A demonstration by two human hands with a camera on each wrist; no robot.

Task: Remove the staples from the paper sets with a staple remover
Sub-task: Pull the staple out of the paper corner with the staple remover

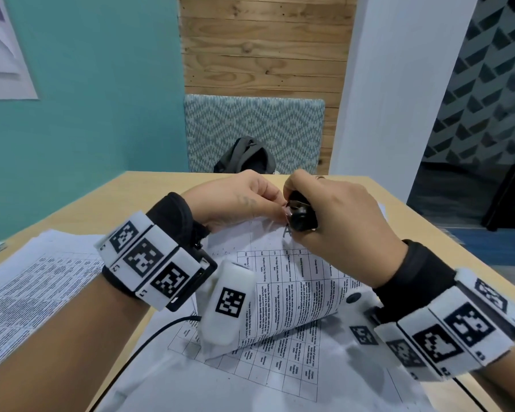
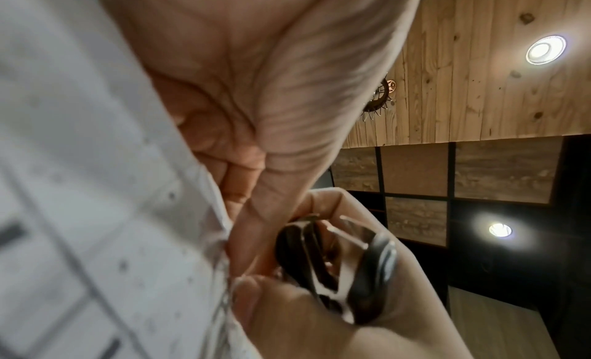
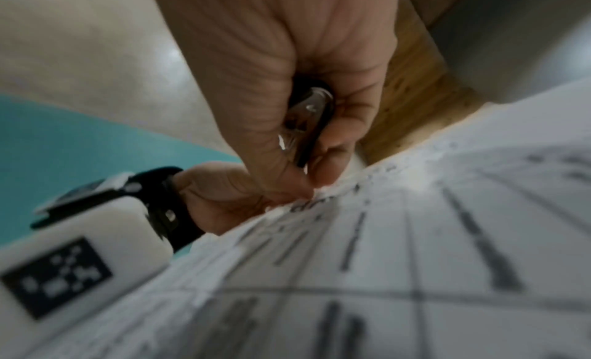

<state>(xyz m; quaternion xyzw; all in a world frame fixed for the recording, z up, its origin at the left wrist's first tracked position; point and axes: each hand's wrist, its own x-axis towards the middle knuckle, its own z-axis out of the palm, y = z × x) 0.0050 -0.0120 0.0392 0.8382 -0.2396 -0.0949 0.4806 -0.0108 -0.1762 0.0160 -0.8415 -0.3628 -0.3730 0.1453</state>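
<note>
Above the table (image 1: 414,233), left hand (image 1: 235,200) pinches paper set (image 1: 295,281); right hand (image 1: 339,209) squeezes staple remover (image 1: 301,215).

Even indoor light; round recessed ceiling lamps (image 2: 545,50) flare in the left wrist view. Both wrist views blur; head-view edges bend.

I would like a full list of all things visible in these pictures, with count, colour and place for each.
staple remover: one, black with metal jaws, at the raised far edge of the paper set
paper set: one, white with printed tables, lifted off the table at its far end
loose sheets: several, white with printed tables, flat on the table at left and under the arms
table: one, light wood
chair: one, grey-blue zigzag fabric, behind the table
bag: one, dark, on the chair
cable: one, black, across the papers
left hand: pinches the paper set's edge
right hand: grips the staple remover
</note>
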